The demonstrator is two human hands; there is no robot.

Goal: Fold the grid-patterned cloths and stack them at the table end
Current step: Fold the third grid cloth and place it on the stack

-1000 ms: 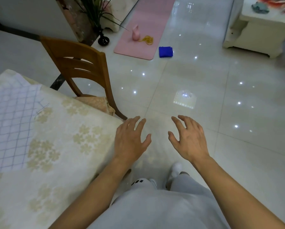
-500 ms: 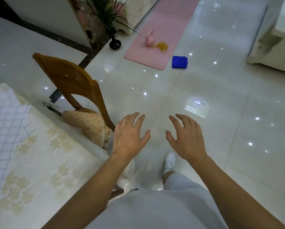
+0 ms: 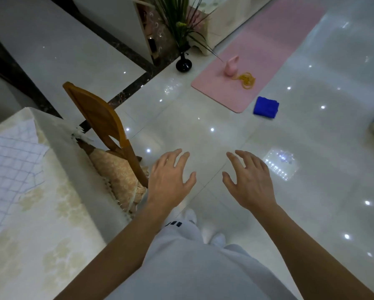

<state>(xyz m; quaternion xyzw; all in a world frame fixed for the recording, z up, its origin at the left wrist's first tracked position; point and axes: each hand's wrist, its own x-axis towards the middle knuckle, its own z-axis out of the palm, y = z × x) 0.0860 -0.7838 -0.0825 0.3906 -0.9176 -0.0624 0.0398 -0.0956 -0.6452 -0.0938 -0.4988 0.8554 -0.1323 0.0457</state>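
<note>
A white cloth with a blue grid pattern lies flat on the table at the left edge of the view; the table wears a cream floral cover. My left hand hovers over the floor to the right of the table, fingers spread and holding nothing. My right hand hangs beside it, also spread and empty. Both hands are well clear of the cloth. The cloth's left part is cut off by the frame.
A wooden chair with a beige cushion stands against the table's right side. Glossy tiled floor stretches ahead. A pink mat carries a pink figure and a yellow cord; a blue folded cloth lies beside it. A black vase holds a plant.
The view has swung right and away from the table, so less of the grid cloth shows. Both hands stay spread and empty over the floor.
</note>
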